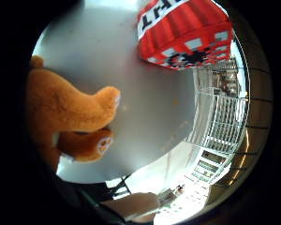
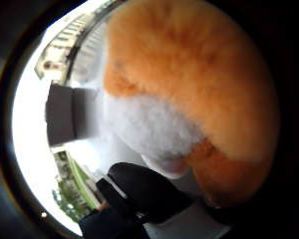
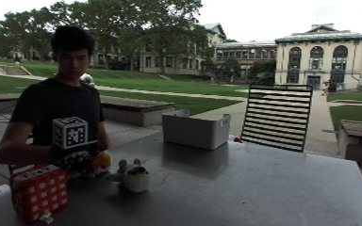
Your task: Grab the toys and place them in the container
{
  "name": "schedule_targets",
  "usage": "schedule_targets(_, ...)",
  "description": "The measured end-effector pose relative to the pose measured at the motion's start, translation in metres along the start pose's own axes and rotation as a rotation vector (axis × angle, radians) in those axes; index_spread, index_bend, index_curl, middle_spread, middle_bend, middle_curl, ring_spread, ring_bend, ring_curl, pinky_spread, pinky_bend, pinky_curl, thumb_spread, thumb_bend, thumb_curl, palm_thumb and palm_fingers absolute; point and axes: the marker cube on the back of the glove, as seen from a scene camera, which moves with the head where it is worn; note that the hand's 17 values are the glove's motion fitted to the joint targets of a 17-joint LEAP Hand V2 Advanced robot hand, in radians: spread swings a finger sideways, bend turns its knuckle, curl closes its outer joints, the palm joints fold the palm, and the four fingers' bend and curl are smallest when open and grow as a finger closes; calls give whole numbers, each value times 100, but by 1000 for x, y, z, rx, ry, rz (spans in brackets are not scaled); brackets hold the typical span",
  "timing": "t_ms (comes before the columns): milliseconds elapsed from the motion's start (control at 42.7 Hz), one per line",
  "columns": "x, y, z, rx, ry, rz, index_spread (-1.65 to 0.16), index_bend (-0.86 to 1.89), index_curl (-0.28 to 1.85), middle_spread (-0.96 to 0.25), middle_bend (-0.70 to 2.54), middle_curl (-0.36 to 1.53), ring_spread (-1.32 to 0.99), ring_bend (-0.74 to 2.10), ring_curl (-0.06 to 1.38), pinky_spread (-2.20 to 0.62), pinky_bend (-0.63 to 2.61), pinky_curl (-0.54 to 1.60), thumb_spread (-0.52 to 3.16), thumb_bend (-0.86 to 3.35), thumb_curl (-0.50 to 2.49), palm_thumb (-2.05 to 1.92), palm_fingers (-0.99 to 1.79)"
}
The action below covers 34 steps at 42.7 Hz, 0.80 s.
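Hand (image 3: 74, 160) clamped on orange plush (image 3: 101, 162), pick-up step; next, carry to grey container (image 3: 195, 129) at two o'clock on bench (image 3: 243, 188)

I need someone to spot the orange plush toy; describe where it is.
On the grey table, look at the near corner by the seated person. Between the red-and-white block toy and a small grey plush, the orange plush toy sits under the gloved right hand.
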Motion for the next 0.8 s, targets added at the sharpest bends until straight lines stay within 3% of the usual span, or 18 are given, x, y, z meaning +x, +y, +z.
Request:
schedule_targets(117, 2, 0, 20, -31, -67, -2, -18, 46, 49, -6, 43, 43, -23, 19, 14, -6, 13, 26, 99, -1, 15, 0, 22)
schedule_targets(141, 3, 0, 22, -32, -79, -2, -17, 53, 51, -6, 48, 44, -25, 28, 17, -6, 10, 25, 104, 10, 18, 17, 40)
schedule_targets(187, 3, 2, 26, -38, -100, 1, -17, 51, 50, -7, 46, 44, -25, 20, 14, -6, 12, 24, 103, 0, 16, 3, 24)
schedule_targets(258, 3, 7, 28, -58, -123, 16, -15, 57, 54, -7, 51, 46, -29, 39, 20, -7, 17, 24, 114, 19, 23, 35, 53)
schedule_targets(633, -2, 11, 17, -64, -183, 17, -10, 59, 63, -13, 37, 47, -38, 59, 30, -22, 52, 38, 128, 41, 39, 73, 73)
schedule_targets(797, -7, 7, 0, -13, -94, 27, -2, 82, 67, -13, 35, 48, -38, 61, 31, -33, 58, 38, 125, 51, 48, 90, 119)
